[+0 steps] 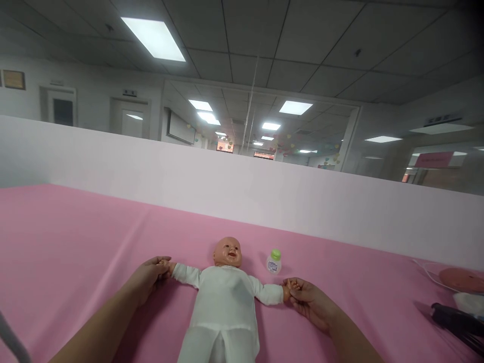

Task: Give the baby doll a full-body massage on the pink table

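Pinching the baby doll by both its hands, I have my left fingers at ten o'clock from its chest and my right fingers at three. It lies face-up on the desk, at six o'clock in view; a light, untwisting hold seems best.

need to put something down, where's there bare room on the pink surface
Left of the left hand, bare pink surface runs up to the white partition. Another patch lies between the right hand and the black object. It's crowded around the doll, which both hands hold, with the bottle beside its head.
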`<state>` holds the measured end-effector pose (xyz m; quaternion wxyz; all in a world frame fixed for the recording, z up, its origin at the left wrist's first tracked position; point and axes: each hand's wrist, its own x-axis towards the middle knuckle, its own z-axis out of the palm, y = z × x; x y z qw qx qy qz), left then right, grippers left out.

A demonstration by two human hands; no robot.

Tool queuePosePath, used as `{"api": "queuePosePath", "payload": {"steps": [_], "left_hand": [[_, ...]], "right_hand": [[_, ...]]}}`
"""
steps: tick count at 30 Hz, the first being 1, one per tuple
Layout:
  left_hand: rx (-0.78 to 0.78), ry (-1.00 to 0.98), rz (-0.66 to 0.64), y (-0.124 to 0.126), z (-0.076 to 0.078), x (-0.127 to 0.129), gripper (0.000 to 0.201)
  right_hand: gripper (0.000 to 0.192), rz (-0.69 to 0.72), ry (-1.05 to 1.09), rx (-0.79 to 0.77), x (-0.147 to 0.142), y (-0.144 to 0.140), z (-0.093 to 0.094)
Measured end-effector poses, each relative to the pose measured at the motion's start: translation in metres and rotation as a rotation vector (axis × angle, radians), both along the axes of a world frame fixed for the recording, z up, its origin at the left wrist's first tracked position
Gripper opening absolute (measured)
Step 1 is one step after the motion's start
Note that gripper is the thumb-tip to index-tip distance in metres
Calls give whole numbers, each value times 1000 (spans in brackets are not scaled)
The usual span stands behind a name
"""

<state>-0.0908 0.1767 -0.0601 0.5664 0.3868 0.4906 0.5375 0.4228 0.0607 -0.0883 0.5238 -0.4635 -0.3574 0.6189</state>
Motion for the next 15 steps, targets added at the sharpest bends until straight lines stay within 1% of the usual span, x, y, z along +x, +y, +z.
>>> {"api": "queuePosePath", "payload": {"steps": [5, 8, 11, 15], "left_hand": [[40, 56, 2, -8, 7, 5, 41], [25, 62, 11, -10, 11, 7, 37], [8, 62, 32, -9, 11, 7, 34], [2, 49, 36, -8, 9, 6, 33]], "right_hand": [[26, -8, -46, 11, -5, 0, 3], [30, -13, -81, 35, -7, 3, 0], [35, -46, -99, 36, -8, 5, -2], [36, -69, -108, 33, -10, 4, 0]]}}
